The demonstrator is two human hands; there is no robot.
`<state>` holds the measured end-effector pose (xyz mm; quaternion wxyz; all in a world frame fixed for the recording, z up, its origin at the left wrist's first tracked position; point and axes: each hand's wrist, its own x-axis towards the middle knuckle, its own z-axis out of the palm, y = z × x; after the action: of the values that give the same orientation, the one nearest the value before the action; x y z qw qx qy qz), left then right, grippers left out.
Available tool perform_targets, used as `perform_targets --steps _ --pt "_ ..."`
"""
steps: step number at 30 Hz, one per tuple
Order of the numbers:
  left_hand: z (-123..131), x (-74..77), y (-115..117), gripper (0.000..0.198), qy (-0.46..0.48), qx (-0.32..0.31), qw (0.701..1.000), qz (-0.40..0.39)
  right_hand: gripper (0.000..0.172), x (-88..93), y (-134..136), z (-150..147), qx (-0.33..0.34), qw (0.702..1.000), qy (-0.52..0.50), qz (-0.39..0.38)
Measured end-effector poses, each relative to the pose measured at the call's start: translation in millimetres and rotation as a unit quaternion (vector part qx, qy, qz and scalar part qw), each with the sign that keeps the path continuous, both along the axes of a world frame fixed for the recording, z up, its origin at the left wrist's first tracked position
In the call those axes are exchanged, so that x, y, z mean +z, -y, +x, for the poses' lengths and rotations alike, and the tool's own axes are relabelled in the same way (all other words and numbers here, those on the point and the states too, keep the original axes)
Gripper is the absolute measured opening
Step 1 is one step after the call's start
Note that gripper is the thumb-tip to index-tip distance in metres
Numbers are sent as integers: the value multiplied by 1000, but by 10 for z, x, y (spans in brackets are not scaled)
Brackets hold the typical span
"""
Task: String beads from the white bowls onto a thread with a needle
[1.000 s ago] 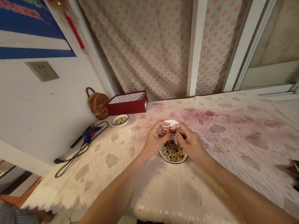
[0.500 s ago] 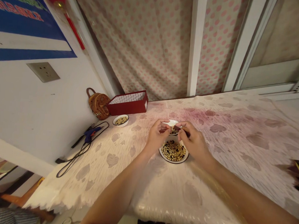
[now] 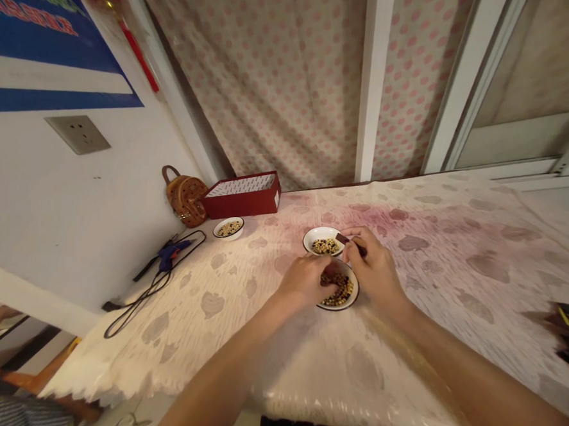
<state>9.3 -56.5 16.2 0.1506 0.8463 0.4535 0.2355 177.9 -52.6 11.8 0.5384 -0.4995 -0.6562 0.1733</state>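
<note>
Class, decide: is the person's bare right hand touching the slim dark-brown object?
Touching. The head view shows the bare right hand gripping the slim dark-brown object, one end jutting out leftward.

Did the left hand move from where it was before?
Yes. Against the red box, the left hand has moved farther away, toward the wearer, and now reaches into the nearer bowl.

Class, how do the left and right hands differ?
The left hand reaches into the near bowl; the right hand is at its right side. The right hand pinches a dark brown piece; whether the left hand holds anything is hidden. Both hands are bare.
</note>
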Motion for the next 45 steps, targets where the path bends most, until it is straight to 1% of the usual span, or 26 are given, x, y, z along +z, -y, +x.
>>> perform_targets --steps 3,9,12,14,15,16,18,20,23,25,27,29,32,34,41,45 --pt "29 -31 12 29 -52 1 999 3 18 -11 -10 3 3 1000 5 0" --pt "42 -40 5 26 -32 1 999 5 20 -17 -11 -3 4 1000 1 -10" --pt "35 -54 1 23 18 13 1000 -6 20 -13 -12 -1 4 1000 -2 -12" --pt "22 -77 -24 25 110 22 993 -37 20 -13 -12 2 10 1000 -4 -13" --pt "13 -89 -45 26 174 23 983 -60 20 -14 -11 2 15 1000 -6 -14" --pt "1 -100 -71 25 243 24 966 -86 19 -16 -9 1 21 1000 -8 -14" --pt "-28 -112 -130 20 362 22 921 -140 18 -21 2 -5 39 999 -11 -13" --pt "-60 -111 -187 16 441 27 877 -189 18 -26 17 -15 62 998 -11 -12" --pt "-93 -105 -236 22 516 42 820 -244 18 -30 36 -34 94 995 -5 -17" --pt "-99 -103 -241 30 550 42 789 -269 19 -30 39 -46 114 993 -3 -20" --pt "-94 -101 -234 36 569 35 768 -291 18 -31 35 -54 128 992 0 -23" --pt "-87 -94 -221 40 579 30 755 -308 18 -36 26 -59 134 991 4 -25" --pt "-80 -77 -204 41 585 29 744 -322 19 -48 18 -59 134 991 7 -22" --pt "-77 -66 -195 40 587 28 741 -325 19 -58 16 -59 133 991 8 -20" --pt "-66 -53 -182 38 575 4 750 -327 19 -87 0 -70 137 990 14 -17" --pt "-65 -58 -188 39 576 6 748 -330 19 -81 4 -69 126 992 17 -16"
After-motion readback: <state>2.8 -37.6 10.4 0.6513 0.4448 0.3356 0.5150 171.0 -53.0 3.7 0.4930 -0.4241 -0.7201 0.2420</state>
